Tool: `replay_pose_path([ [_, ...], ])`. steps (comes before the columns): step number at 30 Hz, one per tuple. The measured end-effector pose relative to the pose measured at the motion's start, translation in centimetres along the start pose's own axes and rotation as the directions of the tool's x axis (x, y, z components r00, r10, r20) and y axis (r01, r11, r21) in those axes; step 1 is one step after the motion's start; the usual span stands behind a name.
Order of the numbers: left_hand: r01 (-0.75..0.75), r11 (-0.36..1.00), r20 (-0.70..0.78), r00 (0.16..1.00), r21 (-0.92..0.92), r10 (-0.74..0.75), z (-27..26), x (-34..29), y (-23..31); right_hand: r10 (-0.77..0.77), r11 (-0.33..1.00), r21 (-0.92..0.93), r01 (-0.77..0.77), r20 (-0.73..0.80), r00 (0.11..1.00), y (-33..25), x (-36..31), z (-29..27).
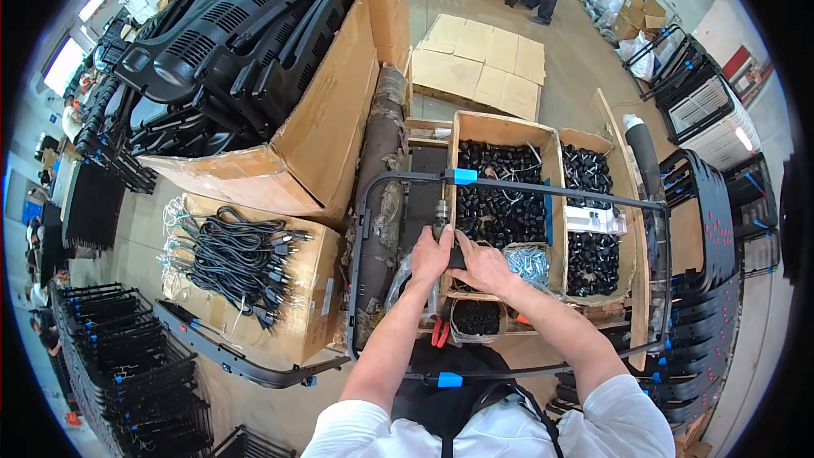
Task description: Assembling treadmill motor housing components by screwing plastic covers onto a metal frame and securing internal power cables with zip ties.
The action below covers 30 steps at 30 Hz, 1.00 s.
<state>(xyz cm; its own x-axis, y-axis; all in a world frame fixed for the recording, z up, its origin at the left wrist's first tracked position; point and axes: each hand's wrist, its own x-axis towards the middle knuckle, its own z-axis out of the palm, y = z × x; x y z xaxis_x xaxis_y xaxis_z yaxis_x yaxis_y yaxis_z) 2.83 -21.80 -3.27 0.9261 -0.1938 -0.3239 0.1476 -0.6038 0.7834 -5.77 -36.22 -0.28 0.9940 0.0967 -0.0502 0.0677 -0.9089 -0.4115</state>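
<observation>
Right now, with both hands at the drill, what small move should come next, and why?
Probably shift the right hand to the silver screws: they lie close beside it, and the left hand seems to have the drill gripped.

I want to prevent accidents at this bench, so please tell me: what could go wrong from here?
The left hand is close to the metal chuck of the power drill, so a finger might get caught if it spins. The right hand is beside the loose screws; a careless move could scatter them. The black frame spans the open bins and might shift if bumped.
</observation>
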Motion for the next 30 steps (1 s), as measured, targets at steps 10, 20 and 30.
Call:
replay_pose_path([
  [10,0.017,0.99,-0.013,1.0,0.141,-0.016,0.2,0.5,1.2,0.055,0.992,0.113,-0.063,0.072,0.996,0.3,0.7,-0.6],
  [20,0.116,0.988,0.058,0.991,0.106,-0.122,-0.5,0.5,1.7,0.037,0.994,0.105,-0.037,0.004,0.999,-1.1,0.4,-0.6],
  [30,0.077,0.994,-0.003,0.997,0.08,-0.077,-0.5,-1.0,1.7,0.032,0.991,0.132,-0.03,-0.007,0.999,-1.1,-0.8,0.1],
])
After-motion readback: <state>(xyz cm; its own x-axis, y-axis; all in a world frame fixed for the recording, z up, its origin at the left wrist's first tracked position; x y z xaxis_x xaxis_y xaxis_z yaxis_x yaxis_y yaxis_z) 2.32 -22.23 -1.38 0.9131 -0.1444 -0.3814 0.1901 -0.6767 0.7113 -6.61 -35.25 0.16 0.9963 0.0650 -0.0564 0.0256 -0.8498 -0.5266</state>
